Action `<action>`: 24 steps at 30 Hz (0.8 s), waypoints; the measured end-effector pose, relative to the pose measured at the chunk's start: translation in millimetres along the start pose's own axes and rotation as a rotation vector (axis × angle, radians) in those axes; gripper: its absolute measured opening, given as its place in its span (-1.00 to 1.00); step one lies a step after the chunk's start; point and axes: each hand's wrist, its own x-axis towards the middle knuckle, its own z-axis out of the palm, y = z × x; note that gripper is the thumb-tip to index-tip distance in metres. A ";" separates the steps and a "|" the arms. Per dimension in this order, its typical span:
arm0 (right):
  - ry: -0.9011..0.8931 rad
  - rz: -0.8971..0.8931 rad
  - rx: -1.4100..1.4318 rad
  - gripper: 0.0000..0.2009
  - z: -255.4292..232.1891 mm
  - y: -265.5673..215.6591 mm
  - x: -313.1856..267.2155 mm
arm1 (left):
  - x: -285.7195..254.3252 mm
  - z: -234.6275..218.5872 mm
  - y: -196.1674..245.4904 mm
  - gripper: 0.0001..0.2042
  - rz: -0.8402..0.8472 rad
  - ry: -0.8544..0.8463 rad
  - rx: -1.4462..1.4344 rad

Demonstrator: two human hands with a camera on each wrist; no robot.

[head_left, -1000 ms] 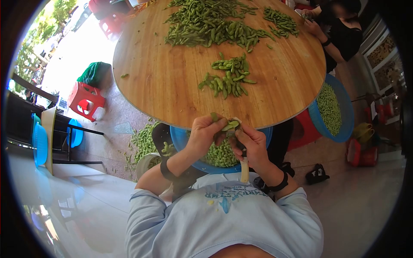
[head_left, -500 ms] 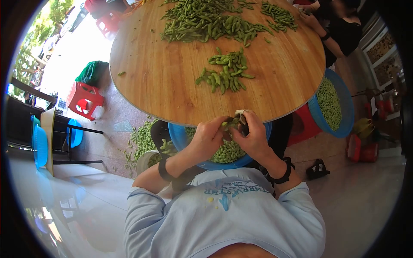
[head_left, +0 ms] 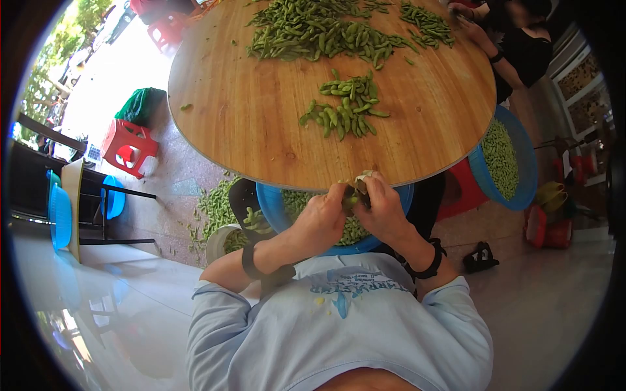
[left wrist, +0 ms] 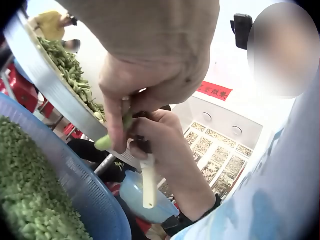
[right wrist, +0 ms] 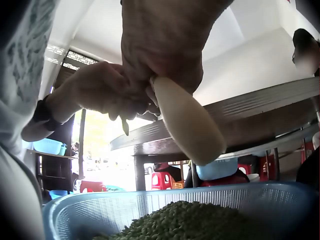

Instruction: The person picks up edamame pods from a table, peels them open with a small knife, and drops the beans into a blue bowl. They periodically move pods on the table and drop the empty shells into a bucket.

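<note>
Both hands meet just off the near edge of the round wooden table, above a blue basket (head_left: 270,205) of shelled beans (right wrist: 175,222). The left hand (head_left: 321,218) pinches a green pod (left wrist: 103,143), whose end sticks out below its fingers in the left wrist view. Touching it, the right hand (head_left: 386,210) grips a tool with a pale handle (left wrist: 149,185); the handle (right wrist: 187,122) hangs below that hand in the right wrist view. The tool's working end is hidden among the fingers. A small pile of pods (head_left: 345,107) lies on the table (head_left: 241,117) beyond the hands.
A large heap of pods (head_left: 313,32) covers the table's far part. Another blue basket of beans (head_left: 501,159) stands at the right, near a second person (head_left: 521,52). Pods lie on the floor (head_left: 215,208) at the left, beside a pale bucket (head_left: 218,244) and a red stool (head_left: 130,148).
The hands have drawn closer together over the basket. The pale handle, visible below the right hand in the earliest head frame, is hidden in the head view now. The table pods look unchanged.
</note>
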 end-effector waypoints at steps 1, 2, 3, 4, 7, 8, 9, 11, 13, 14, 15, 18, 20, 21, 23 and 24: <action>-0.027 -0.002 0.025 -0.67 -1.4 2.4 -1.4 | -0.5 0.0 -1.2 -0.69 -0.004 0.001 0.000; -0.052 -0.003 0.050 -0.70 -2.0 3.3 -2.9 | -0.8 -0.1 -3.5 -0.73 -0.033 -0.013 -0.196; -0.054 -0.003 0.052 -0.70 -2.2 3.1 -3.5 | -0.7 -0.4 -5.8 -0.77 -0.060 -0.026 -0.392; -0.065 0.029 0.091 -0.70 -3.0 3.0 -3.3 | -0.3 -0.6 -8.0 -0.77 -0.059 -0.026 -0.391; -0.087 0.080 0.120 -0.72 -6.9 2.4 -4.7 | 0.0 -3.7 -15.2 -0.87 -0.188 -0.038 -0.673; -0.101 0.095 0.111 -0.73 -8.1 2.1 -5.3 | 1.4 -7.4 -17.9 -0.89 -0.217 -0.033 -0.718; -0.101 0.093 0.114 -0.73 -9.8 1.8 -6.1 | 1.9 -10.8 -20.0 -0.91 -0.244 -0.027 -0.761; -0.122 0.154 0.198 -0.77 -13.5 1.9 -8.9 | 0.9 -15.1 -22.2 -0.90 -0.268 0.007 -0.801; -0.128 0.194 0.243 -0.77 -15.6 5.2 -11.6 | 2.4 -18.0 -23.7 -0.87 -0.296 0.019 -0.843; -0.132 0.229 0.288 -0.78 -16.3 6.5 -11.3 | 3.0 -20.0 -24.8 -0.87 -0.295 0.020 -0.844; -0.132 0.228 0.288 -0.78 -18.9 5.0 -9.8 | 3.5 -22.1 -26.0 -0.86 -0.337 0.005 -0.835; -0.155 0.255 0.358 -0.78 -23.7 1.2 -10.9 | 7.0 -22.6 -20.8 -0.86 -0.369 0.017 -0.854; -0.160 0.249 0.400 -0.76 -20.3 6.4 -12.6 | 8.5 -22.2 -16.6 -0.88 -0.349 0.047 -0.879; -0.156 0.242 0.396 -0.76 -21.9 3.6 -9.8 | 10.2 -22.7 -15.3 -0.88 -0.348 0.064 -0.869; -0.191 0.508 0.770 -0.68 -26.5 -7.0 -7.7 | 9.9 -17.4 -14.5 -0.88 -0.348 0.079 -0.861; -0.191 0.511 0.770 -0.68 -27.0 -8.5 -8.1 | 6.7 -11.3 -16.3 -0.88 -0.337 0.065 -0.869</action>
